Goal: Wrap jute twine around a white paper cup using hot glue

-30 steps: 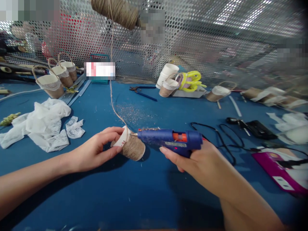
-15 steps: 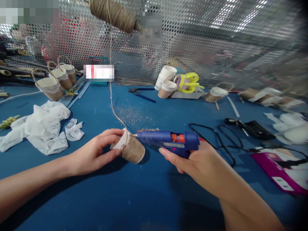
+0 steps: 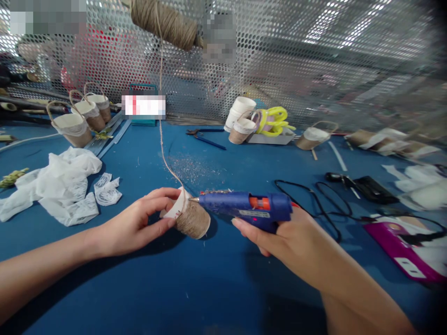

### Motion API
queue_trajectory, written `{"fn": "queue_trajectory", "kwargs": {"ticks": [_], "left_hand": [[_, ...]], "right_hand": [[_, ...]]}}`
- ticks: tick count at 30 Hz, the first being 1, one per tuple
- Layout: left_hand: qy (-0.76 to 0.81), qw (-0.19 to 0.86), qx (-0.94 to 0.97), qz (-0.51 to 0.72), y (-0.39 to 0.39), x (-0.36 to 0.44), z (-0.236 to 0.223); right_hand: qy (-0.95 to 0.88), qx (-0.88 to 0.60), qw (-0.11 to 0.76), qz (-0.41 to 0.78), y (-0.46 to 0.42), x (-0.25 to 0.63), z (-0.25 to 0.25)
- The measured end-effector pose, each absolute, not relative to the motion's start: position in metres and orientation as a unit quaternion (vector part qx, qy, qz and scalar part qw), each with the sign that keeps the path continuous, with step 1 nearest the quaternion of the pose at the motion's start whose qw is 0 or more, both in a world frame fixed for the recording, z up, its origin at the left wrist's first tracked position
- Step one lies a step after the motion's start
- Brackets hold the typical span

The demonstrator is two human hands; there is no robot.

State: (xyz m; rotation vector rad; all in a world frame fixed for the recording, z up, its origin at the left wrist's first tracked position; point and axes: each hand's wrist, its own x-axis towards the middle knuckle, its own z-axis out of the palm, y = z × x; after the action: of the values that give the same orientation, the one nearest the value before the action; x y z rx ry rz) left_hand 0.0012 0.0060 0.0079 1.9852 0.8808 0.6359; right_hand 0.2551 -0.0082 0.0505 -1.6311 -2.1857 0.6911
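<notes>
Tilted on its side, a white paper cup [image 3: 194, 218] wound with brown twine is gripped near its rim by my left hand [image 3: 148, 216]. My right hand [image 3: 279, 232] is closed around a blue hot glue gun [image 3: 240, 205], its metal nozzle at the twine near the cup's rim. A strand of twine [image 3: 161, 139] runs down to the cup from a large spool [image 3: 164, 25] above. The fingers inside the cup are partly hidden.
Several twine-wrapped cups with handles [image 3: 73, 130] stand at back left beside white lace [image 3: 66, 186]. Pliers [image 3: 206, 137], stacked white cups [image 3: 239, 111] and yellow-handled scissors [image 3: 275, 121] lie toward the mesh wall. At right are a black cord [image 3: 316, 195] and a purple power strip [image 3: 394, 246].
The glue gun has shifted very slightly right and down, its nozzle still at the cup's rim area. My left hand and the cup are nearly unchanged.
</notes>
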Motion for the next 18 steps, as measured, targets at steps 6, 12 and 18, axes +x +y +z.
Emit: {"fn": "queue_trajectory", "kwargs": {"ticks": [6, 12, 18], "left_hand": [[0.352, 0.426, 0.794, 0.254, 0.0057, 0.0011, 0.0104], [0.351, 0.422, 0.796, 0.255, 0.0054, 0.0006, 0.0089], [0.358, 0.417, 0.796, 0.253, 0.0062, 0.0019, 0.0093]], "right_hand": [[-0.762, -0.560, 0.176, 0.273, -0.0119, 0.2524, 0.0546], [-0.753, -0.575, 0.172, 0.270, -0.0086, 0.2521, 0.0515], [-0.745, -0.592, 0.179, 0.249, -0.0069, 0.2517, 0.0503]]}}
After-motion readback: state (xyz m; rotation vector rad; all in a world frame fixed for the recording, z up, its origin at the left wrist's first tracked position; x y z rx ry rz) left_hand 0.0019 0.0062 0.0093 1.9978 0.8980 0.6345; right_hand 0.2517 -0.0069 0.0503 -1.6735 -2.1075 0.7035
